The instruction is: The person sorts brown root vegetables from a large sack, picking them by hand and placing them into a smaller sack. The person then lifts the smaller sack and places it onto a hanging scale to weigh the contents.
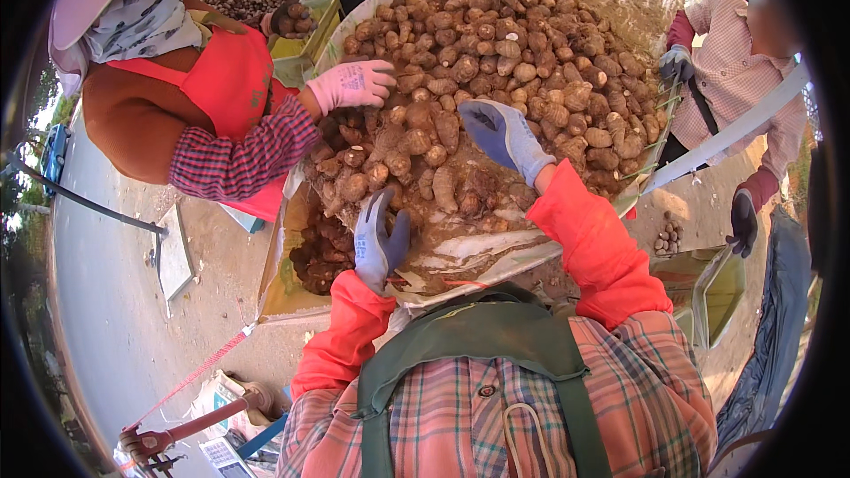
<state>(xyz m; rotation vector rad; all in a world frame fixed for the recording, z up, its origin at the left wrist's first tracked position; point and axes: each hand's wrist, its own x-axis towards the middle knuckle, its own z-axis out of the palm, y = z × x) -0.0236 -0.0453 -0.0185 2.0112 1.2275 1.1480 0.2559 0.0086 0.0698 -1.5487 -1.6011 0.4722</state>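
A large heap of brown taro corms (pixel 505 46) covers the sorting table (pixel 478 252) before me. My left hand (pixel 380 242), in a grey-blue glove, is at the table's near left edge, its thumb apart from its fingers. Just beyond its fingertips is a clump of hairy corms (pixel 385 159); whether they touch is unclear. Over the middle of the heap's near side, my right hand (pixel 506 138) is cupped, its gloved fingers loosely bent and nothing visible in it. Left of my left hand, a yellowish container (pixel 285 285) holds darker corms (pixel 325 245).
On the left a person in a red apron (pixel 226 73) reaches a pink-gloved hand (pixel 355 85) onto the heap. Another person (pixel 724 66) stands at right beside yellow crates (pixel 717 292). A metal bar (pixel 730 129) slants there. A red-brown pole (pixel 192 421) lies low left.
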